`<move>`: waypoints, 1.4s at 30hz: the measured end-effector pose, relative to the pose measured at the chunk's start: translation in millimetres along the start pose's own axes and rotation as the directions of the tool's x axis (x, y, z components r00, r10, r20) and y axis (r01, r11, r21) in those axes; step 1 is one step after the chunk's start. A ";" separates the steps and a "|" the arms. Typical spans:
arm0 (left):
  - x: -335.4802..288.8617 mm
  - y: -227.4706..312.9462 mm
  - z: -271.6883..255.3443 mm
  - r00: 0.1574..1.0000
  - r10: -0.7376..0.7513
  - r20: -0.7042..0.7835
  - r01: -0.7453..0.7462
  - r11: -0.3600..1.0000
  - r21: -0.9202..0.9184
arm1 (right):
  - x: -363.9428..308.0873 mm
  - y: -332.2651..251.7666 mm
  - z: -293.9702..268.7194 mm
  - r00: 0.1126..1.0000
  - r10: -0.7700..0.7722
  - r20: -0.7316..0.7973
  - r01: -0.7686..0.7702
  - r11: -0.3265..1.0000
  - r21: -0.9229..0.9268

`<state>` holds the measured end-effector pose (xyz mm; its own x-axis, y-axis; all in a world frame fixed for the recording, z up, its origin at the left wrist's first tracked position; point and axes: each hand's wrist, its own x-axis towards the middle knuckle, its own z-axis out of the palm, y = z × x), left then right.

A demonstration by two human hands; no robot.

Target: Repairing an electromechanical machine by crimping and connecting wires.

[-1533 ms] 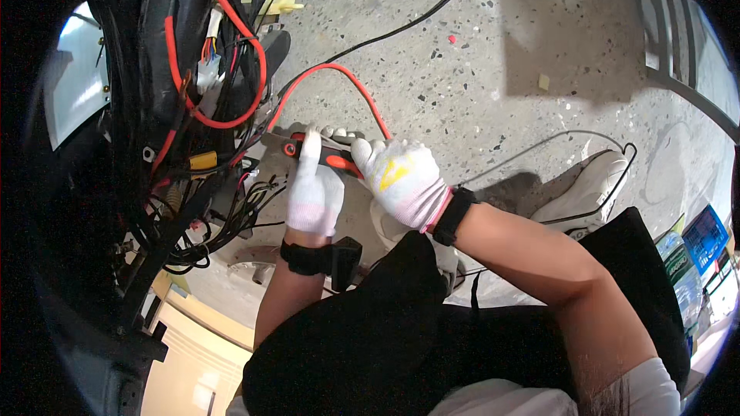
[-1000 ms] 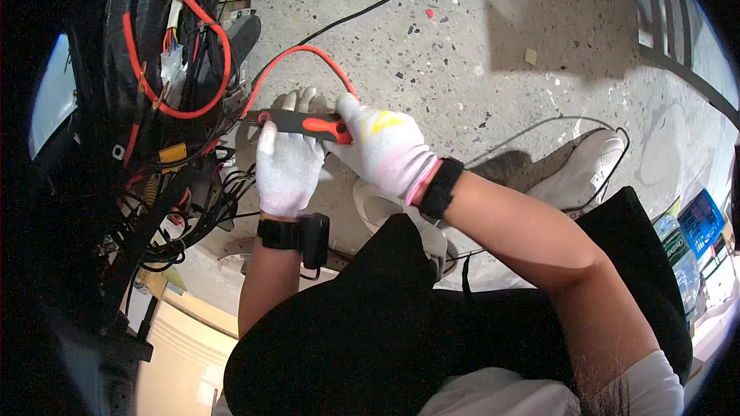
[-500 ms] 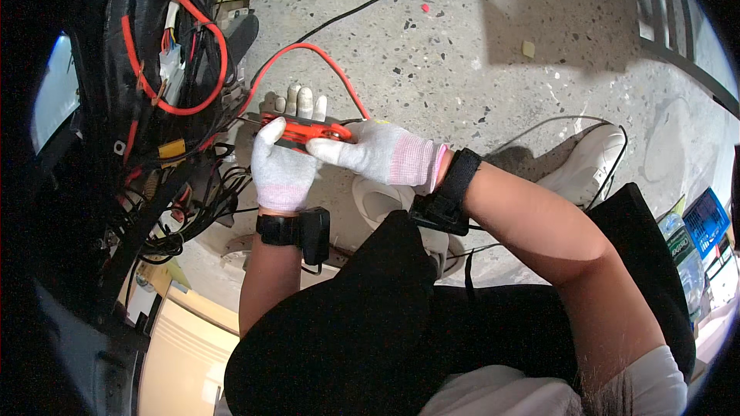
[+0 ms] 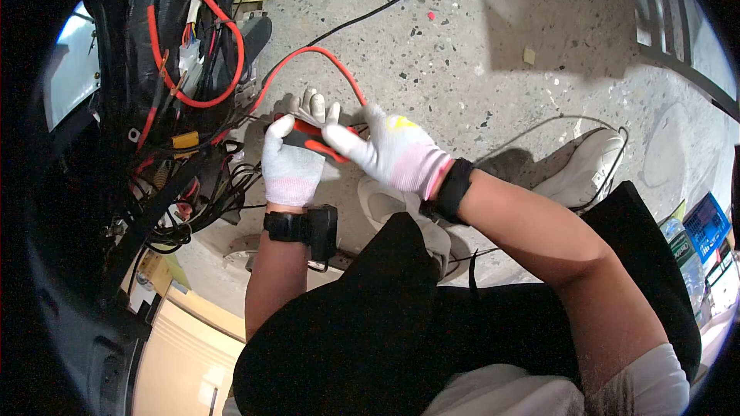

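Red-and-black handled pliers (image 4: 314, 139), whose exact kind is partly covered, lie between my two gloved hands. Palm up, my left hand (image 4: 297, 156) has its thumb against one end of the tool, with its fingertips stretched out behind it. From the right, my right hand (image 4: 389, 150) grips the other end, thumb on top; its other fingers are mostly hidden. A thick red cable (image 4: 324, 52) arches from the wiring on the left down to my right hand. Whether that hand also holds the cable cannot be seen.
Tangled black wires (image 4: 193, 216) and a red cable loop (image 4: 241, 54) fill the left side, beside a yellow piece (image 4: 185, 141). A black cable (image 4: 378, 9) crosses the speckled floor (image 4: 455, 54). White shoes (image 4: 578, 166) stand below; a metal rack (image 4: 671, 19) is far right.
The pliers have turned between my hands, so their black-and-red handles show more. My right hand has tilted, its fingers now pointing more upward. The view has shifted slightly.
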<state>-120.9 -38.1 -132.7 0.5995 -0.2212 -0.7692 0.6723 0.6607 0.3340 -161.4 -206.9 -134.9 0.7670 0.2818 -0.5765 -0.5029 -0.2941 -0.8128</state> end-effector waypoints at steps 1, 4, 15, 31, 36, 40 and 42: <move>-0.6 -1.1 0.5 0.999 0.009 0.052 -0.007 0.999 -0.048 | 3.5 1.1 2.0 0.994 0.100 0.047 -0.106 0.986 0.128; 1.6 -2.4 2.3 0.994 0.035 0.107 -0.032 0.999 -0.028 | 10.0 3.8 5.0 0.945 0.211 0.251 -0.290 0.894 0.341; 0.1 -6.6 11.2 0.993 0.073 -0.090 -0.054 0.978 0.200 | 9.6 -7.1 6.6 0.963 -0.218 -0.155 0.111 0.853 -0.509; -1.9 -5.5 -2.2 0.998 0.055 -0.015 -0.053 0.994 0.092 | 7.3 3.9 5.9 0.991 -0.120 -0.063 0.098 0.956 -0.275; 0.1 -10.1 -3.7 0.988 0.036 -0.150 -0.011 0.987 0.163 | 3.1 -0.5 -4.8 0.922 -0.377 -0.087 0.310 0.854 -0.418; -0.5 -5.1 -0.3 0.994 0.040 -0.105 -0.018 0.978 0.206 | 4.1 -1.9 -11.2 0.997 0.043 -0.072 -0.034 0.992 0.124; -0.2 -3.6 0.3 0.999 0.020 -0.043 -0.014 0.992 0.126 | 7.0 -1.7 -12.3 0.921 0.287 0.266 -0.366 0.870 0.330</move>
<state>-123.3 -40.7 -133.6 0.5934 -0.1772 -0.7851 0.7133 0.5678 0.4109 -150.2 -215.6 -136.5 0.4561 0.4176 -0.7858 -0.8498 -0.0576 -0.5239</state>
